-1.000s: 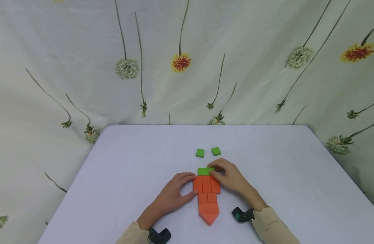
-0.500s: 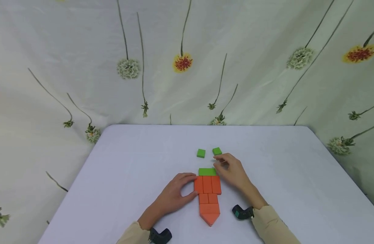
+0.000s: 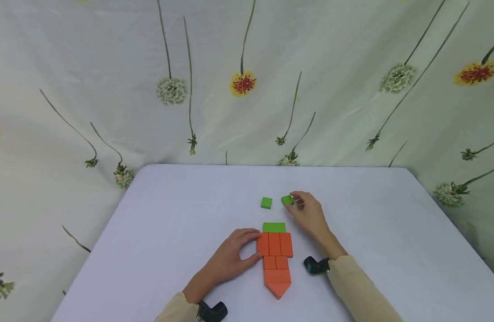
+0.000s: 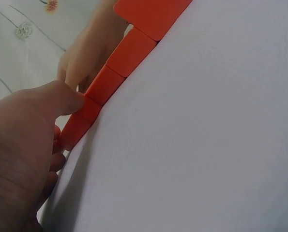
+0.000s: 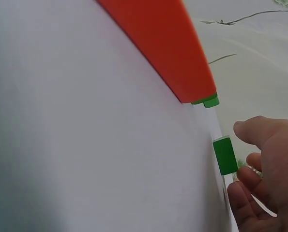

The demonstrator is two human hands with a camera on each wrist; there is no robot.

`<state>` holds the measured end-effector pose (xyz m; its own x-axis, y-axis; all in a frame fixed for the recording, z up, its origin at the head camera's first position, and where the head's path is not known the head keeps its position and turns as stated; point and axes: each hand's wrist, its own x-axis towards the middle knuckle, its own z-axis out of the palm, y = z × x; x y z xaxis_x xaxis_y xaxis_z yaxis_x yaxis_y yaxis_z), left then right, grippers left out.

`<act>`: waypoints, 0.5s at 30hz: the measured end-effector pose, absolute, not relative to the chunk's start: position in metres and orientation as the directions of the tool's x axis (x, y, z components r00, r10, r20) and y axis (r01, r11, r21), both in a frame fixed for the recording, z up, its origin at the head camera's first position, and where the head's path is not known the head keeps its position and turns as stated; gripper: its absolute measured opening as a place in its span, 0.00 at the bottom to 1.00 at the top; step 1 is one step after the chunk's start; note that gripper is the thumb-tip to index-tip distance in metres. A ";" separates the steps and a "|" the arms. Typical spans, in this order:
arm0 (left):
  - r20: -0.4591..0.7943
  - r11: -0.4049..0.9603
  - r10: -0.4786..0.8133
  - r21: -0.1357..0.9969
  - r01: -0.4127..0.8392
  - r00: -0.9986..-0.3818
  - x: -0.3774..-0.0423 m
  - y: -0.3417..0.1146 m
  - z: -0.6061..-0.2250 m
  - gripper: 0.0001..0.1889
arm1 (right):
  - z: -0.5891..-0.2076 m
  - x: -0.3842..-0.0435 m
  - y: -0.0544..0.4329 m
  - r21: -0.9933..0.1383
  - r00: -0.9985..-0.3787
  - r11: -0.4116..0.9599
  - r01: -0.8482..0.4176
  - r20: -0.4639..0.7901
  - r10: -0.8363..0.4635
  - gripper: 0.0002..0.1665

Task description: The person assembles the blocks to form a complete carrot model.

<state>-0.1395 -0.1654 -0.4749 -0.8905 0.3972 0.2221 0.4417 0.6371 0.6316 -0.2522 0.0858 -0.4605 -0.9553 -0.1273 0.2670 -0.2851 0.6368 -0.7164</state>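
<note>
In the head view, orange wooden blocks (image 3: 274, 244) lie flat in a figure with a pointed end toward the person. A green rectangular block (image 3: 274, 227) lies against its far end. My left hand (image 3: 232, 257) grips the leftmost orange block (image 3: 263, 244) at its side, thumb at the near corner and fingertips at the far one. Farther back, my right hand (image 3: 309, 214) has thumb and fingers parted around a small green block (image 3: 287, 200). The right wrist view shows that green block (image 5: 225, 155) on the table, with a gap between it and the thumb.
A second small green block (image 3: 266, 203) lies left of the right hand. The white table (image 3: 182, 214) ends at a far edge, and a cloth (image 3: 214, 120) with a flower print hangs behind it.
My right hand has left the green rectangular block and moved away from the person to the right-hand small green block. My left hand stays at the orange blocks.
</note>
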 end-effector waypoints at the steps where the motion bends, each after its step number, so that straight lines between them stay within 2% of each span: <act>1: 0.223 0.637 0.397 0.632 0.442 -0.890 -0.140 -0.166 -0.475 0.26 | -0.461 -0.254 0.085 -0.717 -0.961 0.643 -0.268 0.250 -0.122 0.24; 7: 0.223 0.639 0.394 0.631 0.440 -0.891 -0.140 -0.166 -0.476 0.26 | -0.465 -0.261 0.083 -0.711 -0.977 0.672 -0.205 0.184 -0.104 0.28; 15: 0.222 0.637 0.396 0.632 0.441 -0.891 -0.140 -0.166 -0.477 0.26 | -0.469 -0.264 0.085 -0.708 -0.977 0.677 -0.202 0.190 -0.093 0.25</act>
<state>-0.1400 -0.1660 -0.4766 -0.8908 0.3964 0.2219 0.4410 0.6375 0.6318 -0.2637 0.0852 -0.4690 -0.9774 -0.0934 0.1896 -0.2020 0.6771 -0.7076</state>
